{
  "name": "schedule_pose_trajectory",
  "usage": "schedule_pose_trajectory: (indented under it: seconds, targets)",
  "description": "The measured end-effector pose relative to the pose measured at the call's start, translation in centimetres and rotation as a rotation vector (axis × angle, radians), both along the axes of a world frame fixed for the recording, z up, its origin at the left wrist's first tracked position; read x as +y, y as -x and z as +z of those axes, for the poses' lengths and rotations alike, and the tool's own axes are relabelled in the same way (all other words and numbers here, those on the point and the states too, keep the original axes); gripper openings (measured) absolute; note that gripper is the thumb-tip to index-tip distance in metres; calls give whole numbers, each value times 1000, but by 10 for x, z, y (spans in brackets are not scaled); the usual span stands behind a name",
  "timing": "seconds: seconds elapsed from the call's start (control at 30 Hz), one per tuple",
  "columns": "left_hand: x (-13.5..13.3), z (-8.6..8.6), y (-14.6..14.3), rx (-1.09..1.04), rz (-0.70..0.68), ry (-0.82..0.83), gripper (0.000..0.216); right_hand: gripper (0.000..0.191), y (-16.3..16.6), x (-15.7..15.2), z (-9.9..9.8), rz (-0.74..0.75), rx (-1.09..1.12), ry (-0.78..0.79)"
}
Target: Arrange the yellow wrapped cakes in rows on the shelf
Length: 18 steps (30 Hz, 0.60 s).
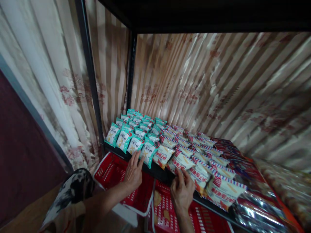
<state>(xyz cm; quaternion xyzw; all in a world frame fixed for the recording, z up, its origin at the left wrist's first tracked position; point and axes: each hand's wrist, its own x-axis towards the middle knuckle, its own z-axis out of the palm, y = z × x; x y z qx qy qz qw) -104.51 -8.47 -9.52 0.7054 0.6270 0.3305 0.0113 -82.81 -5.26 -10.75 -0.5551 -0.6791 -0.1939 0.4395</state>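
Note:
My left hand (133, 173) reaches to the shelf's front edge, its fingers stretched out against the lower part of a teal-and-white snack bag (148, 151). Another teal-and-white bag stands just left of it, in a front row with more rows behind. To the right, the fingertips of my right hand (182, 189) touch the lower edge of a cream snack bag (181, 159) with a red-and-blue striped top. Its fingers look slightly bent and apart. Several more cream bags lean in rows behind and to the right.
Red plastic baskets (114, 166) sit below the dark shelf edge (160, 174); the right one holds tan pieces. Dark posts (132, 71) and a board overhead frame the shelf. Patterned curtains (184, 81) hang behind. Silvery packets (259, 212) lie at the right.

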Motion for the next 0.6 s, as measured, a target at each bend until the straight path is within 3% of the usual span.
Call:
schedule_pose_trajectory:
  seconds: [0.13,0.33,0.6]
  targets:
    - [9,5,14,-37,98,-1,67,34,0,0,-2,11,-10,20]
    - [23,-1,24,-32,34,57,67,36,3,-1,-3,26,-19,32]
    - [13,-6,34,-18,-52,-92,74,32,1,-2,-2,36,-46,-24]
